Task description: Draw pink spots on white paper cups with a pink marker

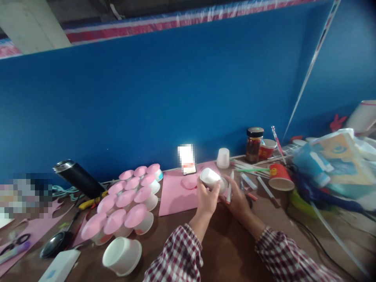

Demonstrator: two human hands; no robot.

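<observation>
My left hand (208, 196) is closed around a white paper cup (209, 176), thumb and fingers at its side. The cup is tilted in the air over a pink paper sheet (176, 197). From the other side my right hand (239, 201) curls at the cup's right end, which is blurred; its fingertips are partly hidden. A pink paper disc (189, 181) lies on the sheet just beyond my left hand. Behind the hands, a small white cup (223, 158) stands upside down. A whitish pen-like stick (230, 186) shows beside my right fingers.
At left stand several cups topped with pink paper cones (126, 198), with a bare white cup (122, 254) before them. A black flask (78, 178) leans there. To the right are a jar (254, 145), red cups (280, 178), loose sticks and a bag (337, 160). A lit phone (188, 158) faces me.
</observation>
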